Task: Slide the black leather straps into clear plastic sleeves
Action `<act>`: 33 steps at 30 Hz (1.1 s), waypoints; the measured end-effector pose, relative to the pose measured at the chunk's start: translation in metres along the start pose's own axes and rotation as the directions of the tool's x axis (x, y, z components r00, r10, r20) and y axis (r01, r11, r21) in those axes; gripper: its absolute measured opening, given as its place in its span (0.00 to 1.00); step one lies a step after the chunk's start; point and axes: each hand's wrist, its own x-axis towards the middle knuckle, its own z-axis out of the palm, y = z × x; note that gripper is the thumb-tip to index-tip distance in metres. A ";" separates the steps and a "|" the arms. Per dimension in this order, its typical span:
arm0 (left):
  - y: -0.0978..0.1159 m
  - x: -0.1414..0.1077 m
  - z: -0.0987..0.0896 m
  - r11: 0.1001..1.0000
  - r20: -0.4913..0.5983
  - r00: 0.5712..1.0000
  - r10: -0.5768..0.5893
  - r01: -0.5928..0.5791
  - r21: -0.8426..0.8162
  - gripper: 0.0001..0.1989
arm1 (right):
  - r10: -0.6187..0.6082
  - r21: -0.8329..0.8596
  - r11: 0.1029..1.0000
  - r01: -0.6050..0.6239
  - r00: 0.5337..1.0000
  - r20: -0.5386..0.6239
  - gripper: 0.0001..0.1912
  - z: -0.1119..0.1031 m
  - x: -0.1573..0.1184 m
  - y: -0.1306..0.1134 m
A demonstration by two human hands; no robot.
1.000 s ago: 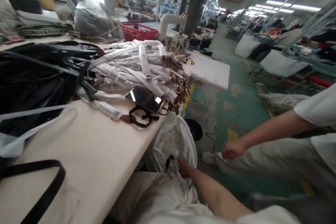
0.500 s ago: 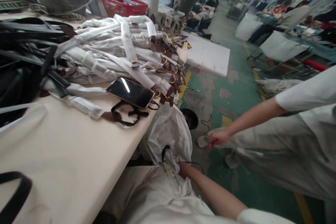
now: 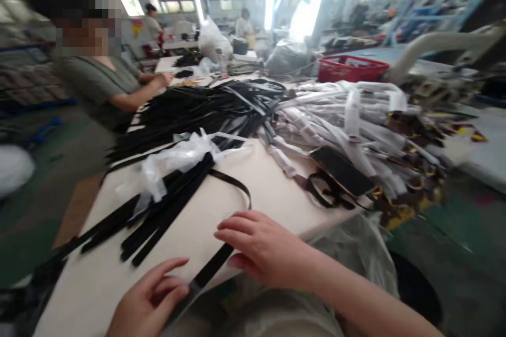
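Observation:
A black strap [image 3: 213,265] runs along the table's near edge, its far part curving up and back across the tabletop. My left hand [image 3: 152,300] pinches its near end between thumb and fingers. Farther along, my right hand [image 3: 263,247] is closed over the same strap, fingers bent across it and thumb underneath. Beyond my hands lies a bundle of black straps [image 3: 169,216], with crumpled clear plastic [image 3: 166,163] on top.
White-wrapped straps with brown ends [image 3: 336,121] are heaped at the right, beside a phone [image 3: 342,171]. More black straps [image 3: 190,110] fill the table's far side, where another person [image 3: 103,79] works. A red basket [image 3: 351,68] stands behind. A plastic bag [image 3: 356,247] hangs below the right edge.
The view has swung left. My right hand has come up from the white bag by my lap to the strap. My left hand is now in view, holding the strap.

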 end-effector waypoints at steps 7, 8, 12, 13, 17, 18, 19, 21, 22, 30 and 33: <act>0.010 -0.035 -0.021 0.994 -0.053 0.995 -0.084 0.079 -0.080 0.19 | -0.157 -0.225 0.936 0.273 0.890 0.427 0.12 0.068 0.076 -0.024; 0.009 -0.041 -0.023 0.992 -0.050 0.995 -0.084 0.079 -0.095 0.19 | -0.190 -0.219 0.924 0.314 0.872 0.451 0.12 0.075 0.080 -0.031; -0.007 -0.060 -0.037 0.987 -0.049 0.996 -0.080 0.073 -0.142 0.20 | -0.263 -0.213 0.885 0.413 0.823 0.503 0.16 0.084 0.087 -0.047; -0.014 -0.064 -0.042 0.987 -0.062 0.994 -0.089 0.079 -0.141 0.20 | -0.229 -0.240 0.890 0.388 0.835 0.501 0.17 0.081 0.088 -0.046; -0.031 -0.076 -0.055 0.982 -0.114 0.984 -0.134 0.117 -0.149 0.20 | -0.065 -0.333 0.901 0.277 0.846 0.529 0.16 0.064 0.093 -0.046; -0.031 -0.076 -0.054 0.980 -0.114 0.984 -0.135 0.116 -0.162 0.20 | -0.053 -0.335 0.899 0.282 0.830 0.556 0.16 0.064 0.095 -0.051; -0.029 -0.077 -0.052 0.978 -0.108 0.986 -0.127 0.107 -0.177 0.20 | -0.050 -0.332 0.896 0.295 0.811 0.584 0.16 0.067 0.096 -0.057; -0.023 -0.076 -0.045 0.975 -0.085 0.993 -0.085 0.065 -0.211 0.21 | -0.055 -0.319 0.891 0.323 0.775 0.630 0.16 0.077 0.097 -0.070; -0.022 -0.076 -0.043 0.973 -0.075 0.995 -0.060 0.042 -0.226 0.22 | -0.058 -0.308 0.893 0.329 0.762 0.646 0.15 0.082 0.096 -0.074; -0.046 -0.092 -0.044 0.952 -0.135 0.988 -0.078 0.034 -0.303 0.23 | 0.086 -0.269 0.953 0.136 0.733 0.675 0.18 0.069 0.088 -0.050; -0.040 -0.088 -0.040 0.941 -0.097 0.995 0.001 -0.033 -0.335 0.23 | 0.061 -0.246 0.956 0.160 0.711 0.700 0.17 0.080 0.092 -0.067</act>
